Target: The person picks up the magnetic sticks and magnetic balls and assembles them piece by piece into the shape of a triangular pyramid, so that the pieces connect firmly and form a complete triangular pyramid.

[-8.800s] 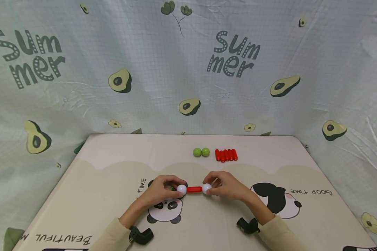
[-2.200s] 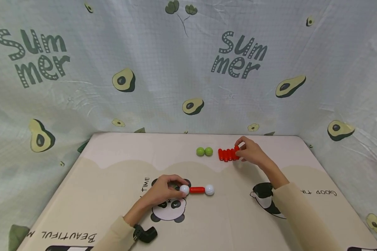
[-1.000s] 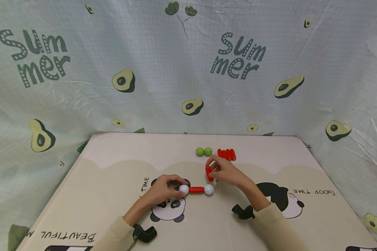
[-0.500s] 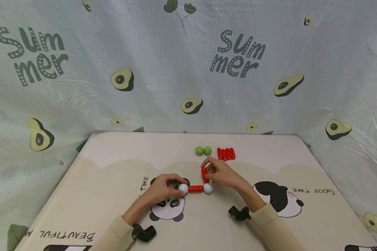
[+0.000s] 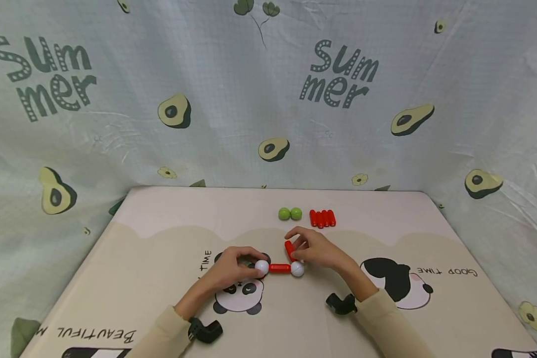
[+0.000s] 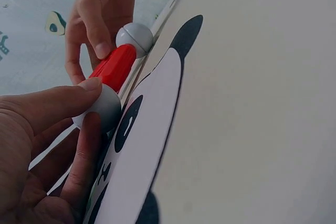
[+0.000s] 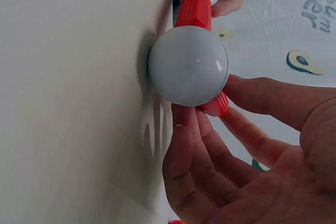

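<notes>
On the mat lies a short chain: a left white ball (image 5: 261,267), a red rod (image 5: 279,268) and a right white ball (image 5: 297,269). My left hand (image 5: 250,263) pinches the left white ball (image 6: 102,109) between thumb and finger. My right hand (image 5: 298,244) pinches a second red rod (image 5: 290,250), which is tilted with its lower end against the right white ball (image 7: 188,65). In the right wrist view that second rod (image 7: 215,104) is mostly hidden behind the ball. The first rod (image 6: 113,66) links both balls.
Two green balls (image 5: 290,214) and a tight row of several red rods (image 5: 322,218) lie near the mat's far edge. The panda-print mat (image 5: 385,238) is walled by an avocado-print cloth (image 5: 268,99) on three sides.
My right hand left the right ball, took one red rod from the far row and brought it down against that ball. The left hand kept its hold.
</notes>
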A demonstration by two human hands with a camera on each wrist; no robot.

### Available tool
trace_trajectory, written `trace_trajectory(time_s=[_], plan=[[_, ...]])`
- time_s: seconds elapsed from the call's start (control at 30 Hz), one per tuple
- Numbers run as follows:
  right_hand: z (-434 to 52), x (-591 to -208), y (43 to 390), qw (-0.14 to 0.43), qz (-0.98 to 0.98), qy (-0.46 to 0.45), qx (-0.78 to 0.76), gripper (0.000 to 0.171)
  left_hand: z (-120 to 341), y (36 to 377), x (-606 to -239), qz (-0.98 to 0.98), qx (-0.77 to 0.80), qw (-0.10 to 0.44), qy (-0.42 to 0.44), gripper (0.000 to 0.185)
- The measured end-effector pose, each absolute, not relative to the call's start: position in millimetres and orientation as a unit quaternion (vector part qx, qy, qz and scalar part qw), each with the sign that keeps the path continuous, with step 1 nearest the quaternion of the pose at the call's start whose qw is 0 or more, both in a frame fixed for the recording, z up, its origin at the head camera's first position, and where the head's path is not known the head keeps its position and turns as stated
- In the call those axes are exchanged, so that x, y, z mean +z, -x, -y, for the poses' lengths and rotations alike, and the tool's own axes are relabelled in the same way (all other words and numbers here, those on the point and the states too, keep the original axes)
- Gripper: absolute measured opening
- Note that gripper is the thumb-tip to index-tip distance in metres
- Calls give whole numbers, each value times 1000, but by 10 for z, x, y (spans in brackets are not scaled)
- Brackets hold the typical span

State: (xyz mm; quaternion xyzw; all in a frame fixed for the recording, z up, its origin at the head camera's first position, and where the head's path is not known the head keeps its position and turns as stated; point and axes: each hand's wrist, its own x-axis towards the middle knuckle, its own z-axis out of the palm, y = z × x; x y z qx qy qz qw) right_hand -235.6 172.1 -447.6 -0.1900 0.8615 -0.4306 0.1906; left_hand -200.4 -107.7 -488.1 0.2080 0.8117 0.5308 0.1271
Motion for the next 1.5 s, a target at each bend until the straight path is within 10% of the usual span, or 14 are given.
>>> trace_trajectory(time_s=[1.5], plan=[[-1734,-4504,2356,188,-862,179,-435,41,1075,2019,-4896,-804,541,126,-211,33]])
